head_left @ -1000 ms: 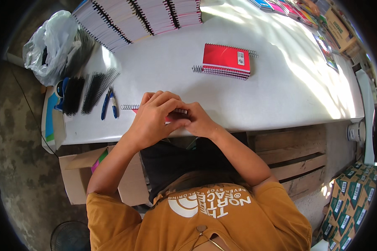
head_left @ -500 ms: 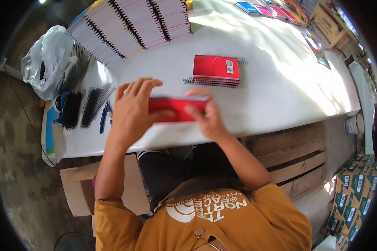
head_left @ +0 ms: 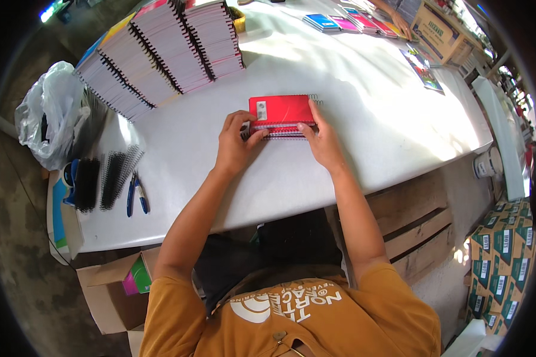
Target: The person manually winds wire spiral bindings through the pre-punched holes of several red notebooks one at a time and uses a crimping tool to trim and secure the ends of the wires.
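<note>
A red spiral notebook point(head_left: 289, 111) lies on top of a small stack of red spiral notebooks point(head_left: 286, 134) on the white table. My left hand point(head_left: 237, 143) grips its left end, thumb along the near edge and fingers curled at the side. At the right end, my right hand point(head_left: 321, 138) holds it with the thumb at the near corner and the fingers along the side. Wire coils stick out past the stack's right far corner. How many notebooks lie beneath is hard to make out.
Tall stacks of spiral-bound books point(head_left: 161, 56) stand at the far left, beside a clear plastic bag point(head_left: 50, 113). Black wire coils point(head_left: 114, 178) and blue pens point(head_left: 136, 195) lie near left. Colourful notebooks point(head_left: 354, 22), another person's hand point(head_left: 402, 27) and a cardboard box point(head_left: 443, 34) are far right.
Both hands have moved forward with the red notebook and set it on the stack. Its cover now faces up, and the view has shifted slightly.
</note>
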The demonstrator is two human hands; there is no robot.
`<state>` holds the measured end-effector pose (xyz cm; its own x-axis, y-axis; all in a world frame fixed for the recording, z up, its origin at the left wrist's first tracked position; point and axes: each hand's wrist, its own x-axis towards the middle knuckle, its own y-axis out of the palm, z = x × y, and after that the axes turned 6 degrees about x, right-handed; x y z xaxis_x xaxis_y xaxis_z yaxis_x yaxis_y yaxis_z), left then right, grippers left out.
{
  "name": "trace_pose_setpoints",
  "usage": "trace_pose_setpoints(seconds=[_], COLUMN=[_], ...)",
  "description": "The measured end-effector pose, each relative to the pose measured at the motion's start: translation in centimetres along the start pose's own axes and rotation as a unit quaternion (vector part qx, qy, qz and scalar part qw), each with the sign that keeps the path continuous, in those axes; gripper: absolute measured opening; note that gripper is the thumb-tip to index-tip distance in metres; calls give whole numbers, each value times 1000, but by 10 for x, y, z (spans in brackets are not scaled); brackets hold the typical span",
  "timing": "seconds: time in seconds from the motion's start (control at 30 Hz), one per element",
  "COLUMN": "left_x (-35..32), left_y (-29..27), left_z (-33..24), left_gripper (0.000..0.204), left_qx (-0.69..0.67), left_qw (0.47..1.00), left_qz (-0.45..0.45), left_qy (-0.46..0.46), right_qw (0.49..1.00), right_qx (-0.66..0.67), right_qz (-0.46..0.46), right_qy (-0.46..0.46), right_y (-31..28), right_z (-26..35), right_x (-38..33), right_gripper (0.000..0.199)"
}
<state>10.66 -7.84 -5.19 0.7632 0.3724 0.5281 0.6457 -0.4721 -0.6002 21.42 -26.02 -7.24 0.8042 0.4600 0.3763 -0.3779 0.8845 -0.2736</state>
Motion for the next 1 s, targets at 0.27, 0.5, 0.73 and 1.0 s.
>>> trace_pose_setpoints(seconds=[0.27,0.5,0.73,1.0], left_x=[-4,-4,-6,-14], left_y=[-7,-10,-14,-38], left_z=[1,10,8,-2], left_gripper=[33,44,62,61], left_qx=[-80,-154,-69,-54], left_qw=[992,977,987,974], left_qz=[42,62,74,163], left_qy=[-90,-133,-125,-144], right_qw=[992,997,999,996], right_qx=[116,-33,-31,-25], right_qz=[-43,-76,-35,-35], right_qy=[24,0,20,73], right_y=[7,8,12,27], right_z=[-6,21,15,52], right_x=[-6,-7,-7,-45], right_gripper=[55,68,74,74])
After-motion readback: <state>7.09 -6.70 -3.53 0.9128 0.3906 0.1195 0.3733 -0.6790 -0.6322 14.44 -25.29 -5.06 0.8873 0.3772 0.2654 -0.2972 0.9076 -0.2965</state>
